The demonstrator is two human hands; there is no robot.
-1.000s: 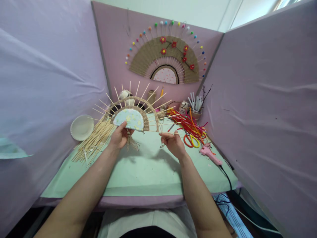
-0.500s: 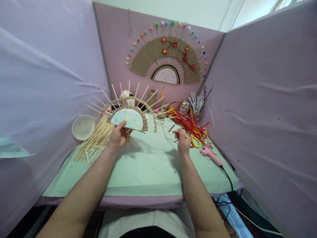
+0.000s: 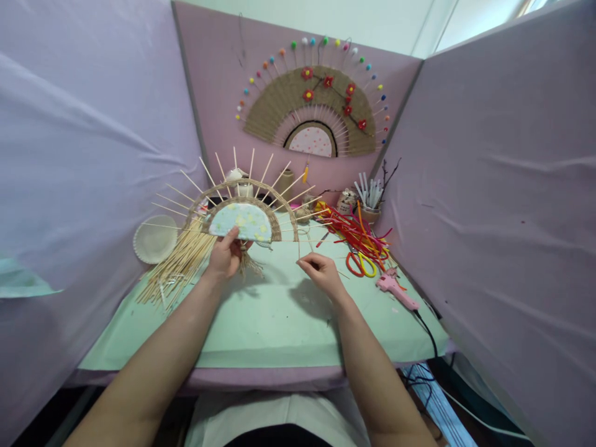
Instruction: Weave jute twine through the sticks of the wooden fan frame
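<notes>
A half-round woven fan (image 3: 241, 222) with a pale blue, yellow-patterned centre is held up over the table. Thin wooden sticks radiate from it, crossed by two brown twine bands. My left hand (image 3: 226, 254) grips its straight lower edge, thumb on the front and fingers hidden behind. Loose twine ends (image 3: 250, 266) dangle beside that hand. My right hand (image 3: 321, 271) is closed in a pinch just below the fan's right end. Between its fingertips is a twine strand (image 3: 298, 251) that runs up to the outer band.
Loose thin sticks (image 3: 179, 264) and a white bowl (image 3: 156, 239) lie at left. To the right are red pipe cleaners (image 3: 358, 233), scissors (image 3: 369, 266) and a corded pink glue gun (image 3: 395, 290). A finished fan (image 3: 274, 102) hangs on the back panel; purple cloth walls enclose both sides.
My right hand has moved left and slightly down, away from the stick tips to beneath the outer band's end. The fan has turned slightly in my left hand.
</notes>
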